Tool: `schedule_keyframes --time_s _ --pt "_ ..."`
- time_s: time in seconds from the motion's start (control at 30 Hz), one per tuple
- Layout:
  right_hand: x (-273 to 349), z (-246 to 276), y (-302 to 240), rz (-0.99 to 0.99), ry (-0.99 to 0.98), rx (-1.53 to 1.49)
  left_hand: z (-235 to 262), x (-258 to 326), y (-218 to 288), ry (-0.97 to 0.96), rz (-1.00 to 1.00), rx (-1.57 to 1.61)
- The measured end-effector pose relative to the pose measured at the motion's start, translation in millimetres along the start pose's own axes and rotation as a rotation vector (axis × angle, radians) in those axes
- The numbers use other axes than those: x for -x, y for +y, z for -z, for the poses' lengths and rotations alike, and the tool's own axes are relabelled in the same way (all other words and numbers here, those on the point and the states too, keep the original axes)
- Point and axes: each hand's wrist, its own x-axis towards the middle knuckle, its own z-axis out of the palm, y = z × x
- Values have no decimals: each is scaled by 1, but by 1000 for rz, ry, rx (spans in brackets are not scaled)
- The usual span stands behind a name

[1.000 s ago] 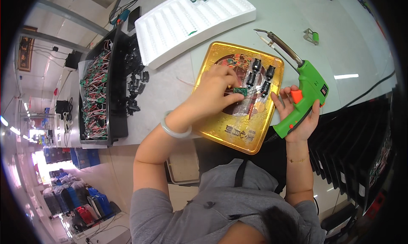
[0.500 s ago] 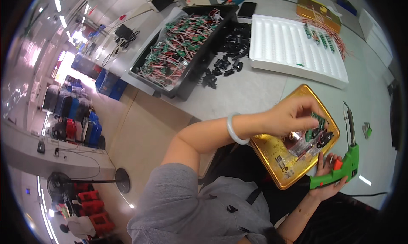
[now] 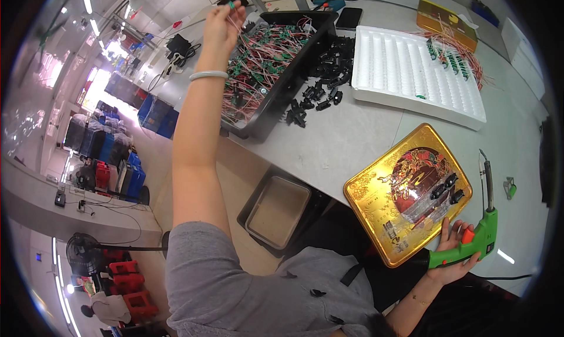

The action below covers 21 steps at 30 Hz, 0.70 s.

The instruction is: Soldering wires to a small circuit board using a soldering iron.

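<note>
Circuit board (image 3: 231,5), small and green, is sitting in the left hand (image 3: 224,29), whose fingertips and thumb are pinching it at the far left end of the black bin (image 3: 276,105) — over the bin or just past its rim, I can't tell. Wired boards (image 3: 267,55) are filling that bin, and loose black parts (image 3: 335,61) are lying beside it. Down on the right, the right hand (image 3: 455,240) is wrapping its fingers around the grip of a green soldering gun (image 3: 487,232), close to the orange trigger (image 3: 467,236); the tip is pointing away from the person. Just beside it, a gold tin lid (image 3: 365,190) is carrying a few black pieces (image 3: 437,191) over its round dark picture. Dark printed characters (image 3: 392,231) are showing near its lower edge — small and warped. Farther back, a white ribbed tray (image 3: 399,61) is holding several green boards (image 3: 453,64) at its right end.
</note>
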Motion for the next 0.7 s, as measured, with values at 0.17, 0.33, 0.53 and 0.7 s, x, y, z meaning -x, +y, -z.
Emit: schedule_keyframes --time_s 0.17,0.33,0.53,0.7 --pt "3 0 1 6 42 6 59 -6 -70 412 203 -34" --pt "3 1 0 13 83 59 51 3 -83 348 -492 -1634" --pt "1 -9 4 58 170 86 -81 38 -109 -315 -645 -1387" --pt "2 -9 2 85 208 88 -191 61 -198 -613 -586 -1317"
